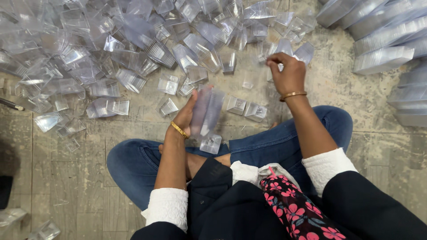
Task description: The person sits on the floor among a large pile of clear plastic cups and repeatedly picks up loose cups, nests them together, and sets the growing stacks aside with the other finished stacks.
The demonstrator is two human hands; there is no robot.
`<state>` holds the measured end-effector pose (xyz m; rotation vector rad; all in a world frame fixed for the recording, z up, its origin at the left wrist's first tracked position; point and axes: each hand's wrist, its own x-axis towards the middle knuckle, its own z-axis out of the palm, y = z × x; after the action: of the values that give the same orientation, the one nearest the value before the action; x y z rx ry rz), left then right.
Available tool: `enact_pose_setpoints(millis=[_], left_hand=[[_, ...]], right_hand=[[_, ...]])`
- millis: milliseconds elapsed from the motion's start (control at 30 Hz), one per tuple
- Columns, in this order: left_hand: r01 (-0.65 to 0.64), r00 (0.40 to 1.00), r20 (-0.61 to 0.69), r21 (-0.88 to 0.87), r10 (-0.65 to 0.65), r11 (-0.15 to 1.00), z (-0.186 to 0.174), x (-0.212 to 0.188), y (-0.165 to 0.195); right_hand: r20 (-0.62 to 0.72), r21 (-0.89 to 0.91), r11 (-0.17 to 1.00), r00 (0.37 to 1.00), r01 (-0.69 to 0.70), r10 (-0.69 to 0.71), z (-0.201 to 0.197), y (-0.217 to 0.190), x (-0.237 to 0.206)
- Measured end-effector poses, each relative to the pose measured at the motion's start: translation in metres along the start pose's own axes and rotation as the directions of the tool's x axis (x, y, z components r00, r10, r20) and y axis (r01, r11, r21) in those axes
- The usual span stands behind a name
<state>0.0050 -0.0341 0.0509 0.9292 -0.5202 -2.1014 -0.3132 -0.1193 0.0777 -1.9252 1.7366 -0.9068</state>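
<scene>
left hand (187, 116) gripping cup stack (207, 116) — right hand (287, 73) pinching

place: small packing workshop | evidence: worn tiled floor (338, 84), heaped clear plastic containers (111, 49), nested stacks (382, 60)

Your left hand (187, 116) grips a nested stack of clear plastic containers (207, 116) between its fingers. Loose clear containers (111, 53) lie heaped beyond your fingertips. Long nested stacks (382, 60) lie well beyond your right hand (287, 73), off its outer side.

Black pen (12, 105) lies on worn tiled floor (342, 84)
</scene>
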Motion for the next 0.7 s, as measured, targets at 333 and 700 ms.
enact_pose_setpoints(millis=[333,700], left_hand=[[0.002,1.000,0.029,0.191,-0.008,0.982,0.011,-0.010,0.000],[-0.014,0.988,0.151,-0.157,0.038,0.987,0.024,0.009,-0.017]], right_hand=[[0.448,0.280,0.958,0.876,0.055,-0.181,0.018,-0.080,-0.042],[0.259,0.322,0.889,0.873,0.325,-0.413,0.053,-0.052,-0.101]])
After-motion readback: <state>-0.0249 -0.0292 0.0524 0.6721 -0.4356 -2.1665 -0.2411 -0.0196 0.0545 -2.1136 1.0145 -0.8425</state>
